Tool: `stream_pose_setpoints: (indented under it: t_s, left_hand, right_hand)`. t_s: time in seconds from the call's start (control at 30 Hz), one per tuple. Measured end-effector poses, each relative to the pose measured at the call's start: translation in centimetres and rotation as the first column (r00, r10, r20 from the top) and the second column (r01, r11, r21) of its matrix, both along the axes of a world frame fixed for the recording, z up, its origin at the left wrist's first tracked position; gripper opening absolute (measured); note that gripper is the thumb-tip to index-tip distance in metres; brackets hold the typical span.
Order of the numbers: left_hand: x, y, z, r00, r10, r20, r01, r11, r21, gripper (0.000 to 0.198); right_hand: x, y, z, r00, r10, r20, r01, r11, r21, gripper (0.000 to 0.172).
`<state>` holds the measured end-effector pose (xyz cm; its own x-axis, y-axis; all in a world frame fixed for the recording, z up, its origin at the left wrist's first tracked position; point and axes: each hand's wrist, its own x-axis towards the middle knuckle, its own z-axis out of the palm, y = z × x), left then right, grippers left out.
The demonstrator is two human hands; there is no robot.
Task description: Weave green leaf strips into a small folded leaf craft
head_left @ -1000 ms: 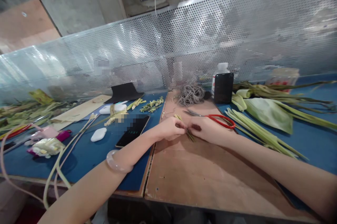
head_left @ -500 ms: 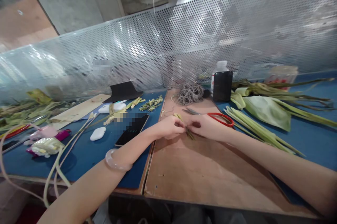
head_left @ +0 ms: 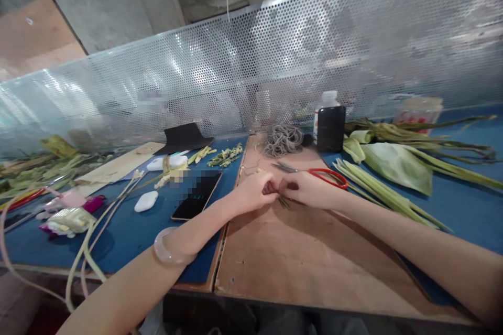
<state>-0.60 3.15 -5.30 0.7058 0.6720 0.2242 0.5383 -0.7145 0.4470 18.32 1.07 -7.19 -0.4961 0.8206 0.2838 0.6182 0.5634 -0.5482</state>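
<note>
Over the brown wooden board (head_left: 298,261), my left hand (head_left: 257,192) and my right hand (head_left: 304,188) meet fingertip to fingertip. Both are closed on a small bundle of green leaf strips (head_left: 284,203), whose lower ends poke out beneath the fingers. Most of the bundle is hidden by my hands. Just behind my right hand lie red-handled scissors (head_left: 328,177), blades pointing left. A tangled heap of grey cord (head_left: 283,140) rests at the back of the board. To the right are pale green split leaf strips (head_left: 385,196).
A black phone (head_left: 198,196) and a white earbud case (head_left: 146,201) lie on the blue surface to the left. A bottle (head_left: 330,99) stands behind a black box-like object (head_left: 331,129). Large leaves (head_left: 398,167) lie at right. A perforated metal screen (head_left: 220,73) closes off the back.
My left fingers have curled further round the bundle and now cover its upper end, which stuck out before. The hands have drawn closer together. Nothing on the table has moved.
</note>
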Motion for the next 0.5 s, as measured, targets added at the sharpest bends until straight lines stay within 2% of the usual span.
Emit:
stream_pose_setpoints:
  t_s: [0.1,0.27,0.37,0.5]
  left_hand:
    - [-0.1,-0.1,0.1,0.993,-0.099,-0.06,0.108,0.98,0.17,0.007]
    - [-0.5,0.4,-0.2,0.964,-0.169,-0.206,0.241,0.883,0.402,0.012]
    - [-0.7,0.5,-0.4,0.956,-0.165,-0.244,0.265,0.842,0.469,0.016]
    - [-1.0,0.5,-0.4,0.957,-0.157,-0.245,0.263,0.825,0.5,0.02]
  right_hand:
    - [0.2,0.2,-0.1,1.0,0.022,-0.018,-0.023,0.999,-0.031,0.019]
    - [0.1,0.1,0.2,0.998,-0.002,-0.065,-0.008,0.989,-0.145,0.022]
    - [-0.1,-0.1,0.7,0.992,-0.022,-0.126,-0.013,0.963,-0.269,0.023]
    - [-0.2,-0.4,1.1,0.977,-0.05,-0.208,-0.024,0.941,-0.338,0.021]
